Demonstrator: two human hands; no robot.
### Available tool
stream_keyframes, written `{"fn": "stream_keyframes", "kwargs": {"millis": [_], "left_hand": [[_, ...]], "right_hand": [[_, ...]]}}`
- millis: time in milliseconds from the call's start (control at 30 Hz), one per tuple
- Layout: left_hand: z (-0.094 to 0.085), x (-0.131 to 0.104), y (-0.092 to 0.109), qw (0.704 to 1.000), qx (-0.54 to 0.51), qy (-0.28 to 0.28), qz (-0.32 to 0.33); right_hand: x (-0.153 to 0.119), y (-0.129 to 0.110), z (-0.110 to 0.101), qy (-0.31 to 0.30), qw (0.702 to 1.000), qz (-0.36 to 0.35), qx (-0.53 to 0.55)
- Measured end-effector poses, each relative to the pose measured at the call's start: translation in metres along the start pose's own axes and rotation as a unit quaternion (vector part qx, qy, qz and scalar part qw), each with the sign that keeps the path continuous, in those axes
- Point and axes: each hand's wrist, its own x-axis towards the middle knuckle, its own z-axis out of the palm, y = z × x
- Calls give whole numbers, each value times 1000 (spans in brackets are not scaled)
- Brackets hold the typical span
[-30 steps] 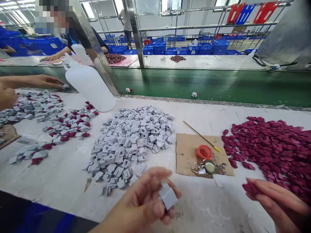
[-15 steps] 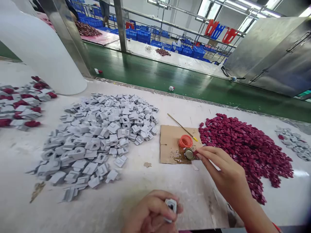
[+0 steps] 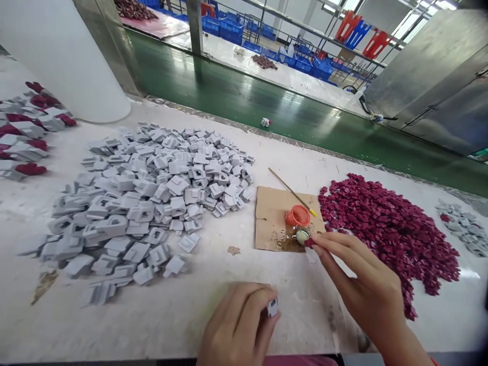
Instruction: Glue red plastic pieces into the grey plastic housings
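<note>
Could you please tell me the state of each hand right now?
Left hand: closed, holding a grey piece.
Right hand: closed, pinching a maroon piece at the round cap.

Blue crates at back, metal cabinet at right

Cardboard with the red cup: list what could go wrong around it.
1. The right hand pinches a small maroon piece right at the metal cap; a slip might drop it or tip the cap.
2. The cardboard has a shiny, wet-looking patch beside the cap, which could smear onto fingers or pieces.
3. The thin stick lies across the cardboard's far edge near the red cup; a bump might roll it.
</note>
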Motion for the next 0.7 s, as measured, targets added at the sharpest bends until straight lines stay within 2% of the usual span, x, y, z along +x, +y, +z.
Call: {"fn": "stream_keyframes", "kwargs": {"millis": [133,267,333,433,533,700], "left_hand": [[1,1,0,1000,6,-6,-13],[0,0,1,999,3,-10,-39],[-1,-1,1,999,5,-17,-42],[-3,0,-2,999,12,-27,-11],[-6,1,-4,999,18,-32,14],[-8,3,-5,999,17,-38,6]], "right_hand": [[-19,-29,1,-15,987,66,147],[-36,-52,16,6,958,118,260],[-38,-57,24,21,955,123,268],[-37,-58,29,19,959,117,258],[-36,-55,27,-9,964,97,246],[-40,-55,26,-69,959,93,259]]}}
